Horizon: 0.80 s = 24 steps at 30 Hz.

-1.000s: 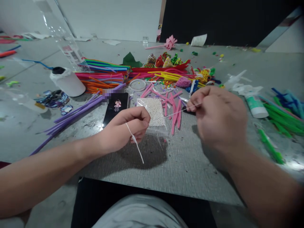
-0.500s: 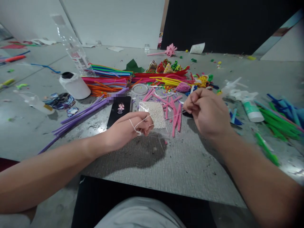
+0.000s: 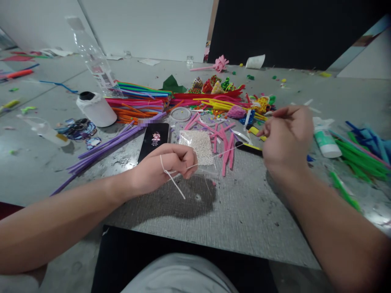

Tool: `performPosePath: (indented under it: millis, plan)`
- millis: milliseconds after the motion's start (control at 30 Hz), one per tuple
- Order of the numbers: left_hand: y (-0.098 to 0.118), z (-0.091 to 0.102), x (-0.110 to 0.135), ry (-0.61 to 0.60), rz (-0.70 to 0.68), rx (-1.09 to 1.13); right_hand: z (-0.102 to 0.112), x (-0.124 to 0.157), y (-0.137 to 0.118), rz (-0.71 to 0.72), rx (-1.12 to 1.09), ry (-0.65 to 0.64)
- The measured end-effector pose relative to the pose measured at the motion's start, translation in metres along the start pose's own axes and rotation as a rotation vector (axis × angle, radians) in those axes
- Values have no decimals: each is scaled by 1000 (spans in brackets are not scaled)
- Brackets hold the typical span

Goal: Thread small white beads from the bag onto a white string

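Observation:
My left hand (image 3: 171,162) is closed in a pinch on a thin white string (image 3: 226,153), in front of the phone. One loop of the string passes over the back of the hand near the thumb, and a loose end hangs below it. From the left fingers the string stretches up to the right, over a clear bag of small white beads (image 3: 201,146). My right hand (image 3: 287,138) has its fingers pinched together on the string's other side; the fingertips are partly hidden. Just left of it lies a tool with black-and-yellow handles (image 3: 249,149).
Pink strips (image 3: 225,152) lie right of the bag, purple pipe cleaners (image 3: 104,152) left of the phone (image 3: 153,140). Behind stand a white bottle (image 3: 97,110) and a tilted clear plastic bottle (image 3: 93,59). Green pipe cleaners (image 3: 357,156) and a white-green tube (image 3: 327,140) are at right.
My right hand has moved right and away from the left hand, uncovering the black-and-yellow handles. The string's loose end now hangs below my left hand, which has stayed nearly in place.

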<state>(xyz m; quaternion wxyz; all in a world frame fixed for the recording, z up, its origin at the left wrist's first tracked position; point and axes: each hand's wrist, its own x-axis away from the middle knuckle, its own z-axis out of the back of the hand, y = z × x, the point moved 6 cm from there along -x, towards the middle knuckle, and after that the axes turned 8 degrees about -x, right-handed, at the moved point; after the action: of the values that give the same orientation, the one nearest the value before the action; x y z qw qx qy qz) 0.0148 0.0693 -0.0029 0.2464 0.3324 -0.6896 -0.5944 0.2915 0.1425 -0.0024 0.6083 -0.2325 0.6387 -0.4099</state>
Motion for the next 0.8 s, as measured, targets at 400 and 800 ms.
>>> performPosePath:
  millis: [400, 800]
  plan:
    - [20, 11, 4, 97, -142, -51, 21, -7, 20, -175, -225, 400]
    - [15, 9, 0, 134, -227, 54, -65, 44, -71, -188, -343, -33]
